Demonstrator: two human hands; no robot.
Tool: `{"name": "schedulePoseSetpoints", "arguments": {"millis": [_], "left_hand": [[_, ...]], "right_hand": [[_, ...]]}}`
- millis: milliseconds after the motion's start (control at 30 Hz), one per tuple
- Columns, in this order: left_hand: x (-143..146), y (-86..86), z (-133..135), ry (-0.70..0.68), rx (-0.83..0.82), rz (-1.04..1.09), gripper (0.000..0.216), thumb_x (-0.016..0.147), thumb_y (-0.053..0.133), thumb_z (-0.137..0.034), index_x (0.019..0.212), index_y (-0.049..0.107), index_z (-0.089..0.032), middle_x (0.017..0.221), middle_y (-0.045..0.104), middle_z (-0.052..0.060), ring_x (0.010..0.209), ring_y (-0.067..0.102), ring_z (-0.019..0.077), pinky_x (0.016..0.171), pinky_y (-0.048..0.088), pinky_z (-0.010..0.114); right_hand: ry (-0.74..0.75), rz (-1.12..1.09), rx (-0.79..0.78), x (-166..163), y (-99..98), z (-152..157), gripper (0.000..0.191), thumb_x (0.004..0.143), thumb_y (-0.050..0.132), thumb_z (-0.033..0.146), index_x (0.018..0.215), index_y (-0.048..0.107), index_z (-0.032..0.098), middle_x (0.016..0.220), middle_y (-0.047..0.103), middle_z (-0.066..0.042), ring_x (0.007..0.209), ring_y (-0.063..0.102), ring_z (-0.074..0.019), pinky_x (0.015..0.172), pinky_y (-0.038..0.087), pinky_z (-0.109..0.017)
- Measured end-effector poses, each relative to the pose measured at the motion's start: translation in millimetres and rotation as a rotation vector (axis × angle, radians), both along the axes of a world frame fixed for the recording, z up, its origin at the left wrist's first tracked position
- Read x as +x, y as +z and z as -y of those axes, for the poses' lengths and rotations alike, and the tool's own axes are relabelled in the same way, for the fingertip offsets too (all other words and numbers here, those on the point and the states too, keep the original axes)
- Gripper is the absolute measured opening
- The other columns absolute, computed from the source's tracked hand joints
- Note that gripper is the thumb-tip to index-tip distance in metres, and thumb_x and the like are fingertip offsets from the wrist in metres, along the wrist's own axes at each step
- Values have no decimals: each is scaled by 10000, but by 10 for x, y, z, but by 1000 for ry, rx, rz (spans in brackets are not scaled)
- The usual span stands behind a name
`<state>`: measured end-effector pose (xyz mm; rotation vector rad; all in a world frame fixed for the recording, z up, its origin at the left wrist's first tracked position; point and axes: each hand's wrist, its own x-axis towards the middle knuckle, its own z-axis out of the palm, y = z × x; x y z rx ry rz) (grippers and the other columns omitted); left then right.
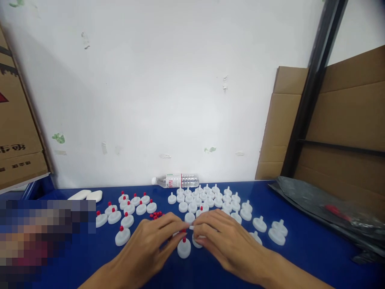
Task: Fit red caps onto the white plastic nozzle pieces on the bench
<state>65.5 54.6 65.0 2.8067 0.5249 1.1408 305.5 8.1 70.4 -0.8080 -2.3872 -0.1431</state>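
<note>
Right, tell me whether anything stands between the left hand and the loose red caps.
Nothing visible does. The loose red caps lie on the blue table just beyond the left hand, with no other item seen between them; anything directly behind the hand itself is hidden.

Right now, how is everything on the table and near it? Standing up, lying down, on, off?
Bottle: lying on its side, lid on.
Red-tipped caps at left: upright.
Bare-spouted caps: mostly upright, tips off.
Loose red tips: heaped.
Front cap: upright, red tip on.
Black plastic: crumpled.
Tall cardboard: standing, creased.
Left grip: curled; its hold is unclear.
Right grip: pinching a white spout turned sideways.
</note>
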Motion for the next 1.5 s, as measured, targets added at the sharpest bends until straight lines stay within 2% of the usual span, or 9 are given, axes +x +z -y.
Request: {"name": "schedulePoseSetpoints", "arguments": {"millis": [167, 267, 367, 567, 800, 1067, 1300, 1400, 1500], "left_hand": [[63, -17, 80, 9, 85, 28, 181, 1035, 514, -185, 1142, 653, -231, 900, 721, 16, 717, 697, 116, 557, 449, 195], [64, -30, 61, 17, 136, 67, 169, 1035, 518, -187, 1118, 661, -220, 896, 739, 23, 697, 710, 116, 556, 473, 185], [68, -53, 30, 38, 105, 92, 118, 1020, 562, -208, 1076, 665, -215, 858, 755, 11, 676, 719, 119, 593, 512, 184], [97, -51, 66, -2, 180, 28, 160, 1054, 475, -202, 1031, 632, -188, 813, 742, 18, 630, 705, 126, 540, 498, 191], [93, -28, 216, 22, 303, -36, 237, 1019, 365, -86, 946, 573, -174, 703, 659, 18, 556, 618, 158, 514, 508, 259], [116, -25, 225, 64, 382, -25, 244, 1053, 338, -144, 937, 548, -192, 666, 640, -6, 496, 583, 149, 467, 477, 259], [44, 92, 125, 84, 431, -22, 183, 1015, 472, -152, 1152, 593, -162, 948, 744, 67, 734, 699, 177, 622, 545, 284], [-71, 104, -8, 150, 444, -13, 251, 1003, 453, -122, 1215, 581, -164, 967, 740, 65, 789, 703, 179, 657, 538, 285], [-178, 88, -197, 299, 378, -93, 227, 1013, 446, -132, 1169, 602, -183, 916, 715, 45, 763, 677, 190, 652, 518, 312]], "right_hand": [[43, -22, 26, -15, -42, 24, 99, 1033, 495, 156, 1098, 548, 209, 1082, 684, -36, 1029, 651, -145, 932, 524, -290], [33, -148, 31, 0, -102, 24, 134, 1025, 524, 188, 1148, 483, 220, 1178, 638, -72, 1015, 658, -139, 869, 558, -263], [101, -290, 22, -10, -171, 22, 205, 1007, 566, 186, 1145, 425, 242, 1142, 644, -60, 943, 679, -121, 789, 572, -228], [148, -328, 124, -86, -206, 53, 192, 1017, 563, 188, 1163, 443, 224, 1086, 708, -68, 1122, 689, -143, 919, 574, -237], [128, -342, 226, -114, -178, 113, 170, 1001, 606, 223, 1088, 461, 238, 1087, 730, -73, 918, 755, -118, 838, 601, -198], [218, -272, 312, -75, -198, 81, 103, 995, 606, 169, 1051, 535, 219, 1064, 725, -61, 1082, 715, -121, 980, 558, -214], [-8, 25, 328, 25, -35, 88, 217, 958, 505, 109, 1132, 606, 189, 1276, 682, -147, 1096, 700, -212, 883, 607, -336], [-55, 52, 301, 56, -9, 44, 234, 966, 485, 126, 1156, 600, 199, 1173, 714, -115, 982, 713, -226, 808, 604, -375], [-154, -12, 254, 96, 10, -27, 194, 1004, 477, 159, 1151, 594, 209, 1054, 716, -79, 890, 693, -210, 761, 572, -365]]}}
